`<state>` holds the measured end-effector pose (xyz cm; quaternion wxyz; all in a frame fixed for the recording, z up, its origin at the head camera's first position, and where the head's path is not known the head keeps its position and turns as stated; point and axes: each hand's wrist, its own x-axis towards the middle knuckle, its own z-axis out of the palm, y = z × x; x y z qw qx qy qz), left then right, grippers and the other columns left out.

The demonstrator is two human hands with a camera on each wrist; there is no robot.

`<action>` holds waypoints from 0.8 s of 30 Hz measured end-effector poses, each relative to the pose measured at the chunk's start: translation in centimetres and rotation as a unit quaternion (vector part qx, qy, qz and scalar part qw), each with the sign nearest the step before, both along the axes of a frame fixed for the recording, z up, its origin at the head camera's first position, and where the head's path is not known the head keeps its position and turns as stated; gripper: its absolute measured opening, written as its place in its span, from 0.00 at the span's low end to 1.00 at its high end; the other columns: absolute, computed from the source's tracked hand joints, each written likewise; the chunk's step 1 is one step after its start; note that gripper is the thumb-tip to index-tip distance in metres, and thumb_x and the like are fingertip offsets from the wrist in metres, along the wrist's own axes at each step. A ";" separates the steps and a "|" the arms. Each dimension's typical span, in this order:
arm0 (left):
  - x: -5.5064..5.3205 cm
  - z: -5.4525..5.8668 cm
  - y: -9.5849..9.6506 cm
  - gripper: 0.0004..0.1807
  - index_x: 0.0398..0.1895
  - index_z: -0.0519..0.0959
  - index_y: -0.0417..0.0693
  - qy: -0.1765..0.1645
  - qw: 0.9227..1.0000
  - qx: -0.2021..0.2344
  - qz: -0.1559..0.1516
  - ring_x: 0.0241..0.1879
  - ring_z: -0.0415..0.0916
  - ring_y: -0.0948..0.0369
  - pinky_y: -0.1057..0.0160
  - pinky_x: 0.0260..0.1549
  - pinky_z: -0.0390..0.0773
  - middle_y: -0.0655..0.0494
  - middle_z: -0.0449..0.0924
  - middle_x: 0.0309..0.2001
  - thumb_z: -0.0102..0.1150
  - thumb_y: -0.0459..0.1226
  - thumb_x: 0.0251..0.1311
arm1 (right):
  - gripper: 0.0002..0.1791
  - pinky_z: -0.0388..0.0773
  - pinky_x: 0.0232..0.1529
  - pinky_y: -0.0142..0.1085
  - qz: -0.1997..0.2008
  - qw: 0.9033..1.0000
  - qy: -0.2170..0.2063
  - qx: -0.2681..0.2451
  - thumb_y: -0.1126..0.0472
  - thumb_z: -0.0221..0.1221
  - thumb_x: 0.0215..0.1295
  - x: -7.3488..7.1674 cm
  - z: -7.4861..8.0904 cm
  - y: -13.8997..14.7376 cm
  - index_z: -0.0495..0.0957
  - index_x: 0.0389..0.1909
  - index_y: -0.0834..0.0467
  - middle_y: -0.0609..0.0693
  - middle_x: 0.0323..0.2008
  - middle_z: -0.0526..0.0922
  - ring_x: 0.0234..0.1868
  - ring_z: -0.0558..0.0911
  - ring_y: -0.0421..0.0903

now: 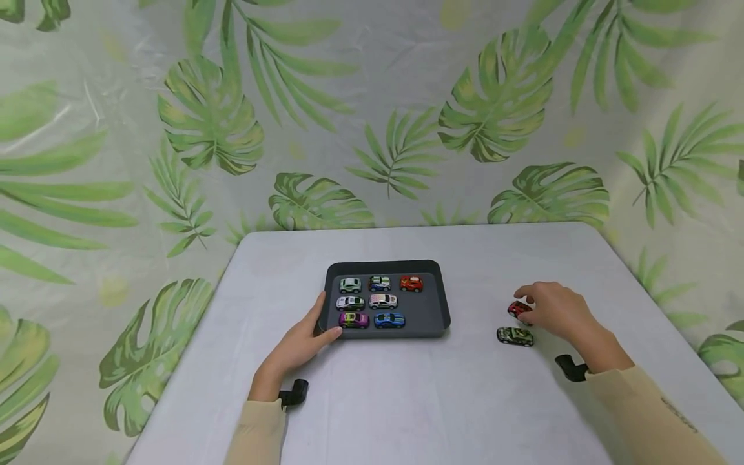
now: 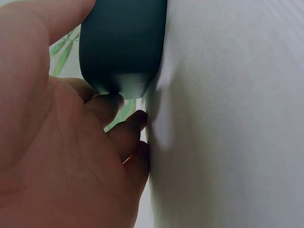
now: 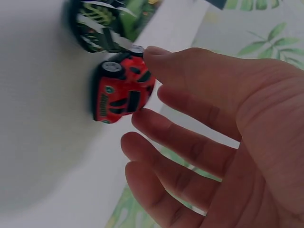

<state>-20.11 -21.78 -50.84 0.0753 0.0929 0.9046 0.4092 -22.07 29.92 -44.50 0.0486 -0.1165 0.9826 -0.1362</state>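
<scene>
My left hand (image 1: 299, 343) holds the dark grey tray (image 1: 427, 316) at its near left corner. The thumb lies by the front rim and the fingers bend against the side, as the left wrist view shows. Several toy cars stand in rows in the tray, among them a purple car (image 1: 354, 320), a blue car (image 1: 389, 320) and an orange-red car (image 1: 411, 283). Over a red toy car (image 3: 121, 92) on the table hovers my right hand (image 1: 560, 311), thumb tip at its wheel and fingers spread loosely around it. A green camouflage-patterned toy car (image 1: 515, 336) sits right beside the red one.
A white cloth covers the table (image 1: 395, 400). Behind it hangs a leaf-patterned curtain (image 1: 401, 84). Each wrist wears a small black camera mount, one on the left (image 1: 294, 392) and one on the right (image 1: 571, 368).
</scene>
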 end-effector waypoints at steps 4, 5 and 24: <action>0.0 0.1 0.0 0.52 0.83 0.40 0.64 0.004 1.000 -0.001 0.000 0.76 0.48 0.47 0.41 0.70 0.54 0.53 0.45 0.80 0.59 0.61 0.65 | 0.24 0.72 0.22 0.39 0.001 1.000 0.004 -0.003 0.58 0.72 0.57 -0.1 -0.6 0.1 0.83 0.54 0.62 0.53 0.38 0.83 0.28 0.77 0.45; 0.1 0.1 0.0 0.52 0.83 0.39 0.64 0.003 1.000 -0.002 0.001 0.77 0.48 0.47 0.41 0.70 0.54 0.53 0.45 0.80 0.59 0.61 0.65 | 0.24 0.72 0.22 0.39 0.002 1.000 0.006 -0.004 0.58 0.72 0.57 -0.1 -0.7 0.1 0.83 0.53 0.62 0.53 0.37 0.83 0.28 0.77 0.45; 0.0 0.1 0.0 0.52 0.82 0.40 0.67 -0.003 1.000 -0.002 0.006 0.76 0.48 0.48 0.41 0.70 0.54 0.54 0.46 0.80 0.59 0.62 0.64 | 0.21 0.78 0.28 0.49 -0.007 1.000 0.024 -0.010 0.62 0.72 0.53 -0.9 -2.1 0.3 0.85 0.48 0.66 0.62 0.39 0.84 0.34 0.81 0.55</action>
